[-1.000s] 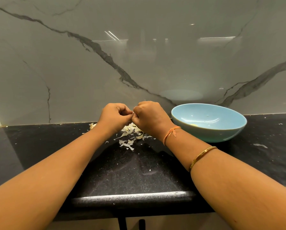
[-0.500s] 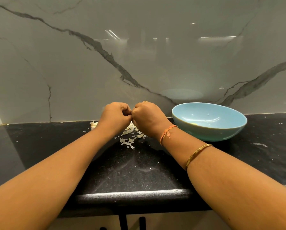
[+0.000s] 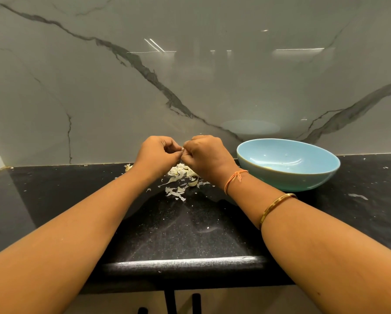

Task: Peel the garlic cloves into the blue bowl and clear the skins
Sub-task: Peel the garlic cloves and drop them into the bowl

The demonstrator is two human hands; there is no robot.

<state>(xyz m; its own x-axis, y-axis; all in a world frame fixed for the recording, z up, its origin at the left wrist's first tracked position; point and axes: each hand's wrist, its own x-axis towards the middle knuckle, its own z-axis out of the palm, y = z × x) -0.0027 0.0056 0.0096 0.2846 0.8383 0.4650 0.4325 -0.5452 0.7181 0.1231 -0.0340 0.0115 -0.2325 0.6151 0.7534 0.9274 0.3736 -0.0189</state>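
My left hand and my right hand meet above the black counter, fingers curled, pinching a small garlic clove between them; the clove is almost wholly hidden by the fingertips. Under the hands lies a pile of pale garlic skins, with a few scraps scattered toward me. The blue bowl stands to the right of my right hand, tilted toward me, with a bit of yellowish peeled garlic at its bottom.
The black speckled counter runs to a rounded front edge near me. A grey marble backsplash rises right behind the hands. Small skin flecks dot the counter right of the bowl. Another pale bit lies left of my left wrist.
The hands stay together over the skins pile, with only small finger shifts on the clove. The bowl has not moved.
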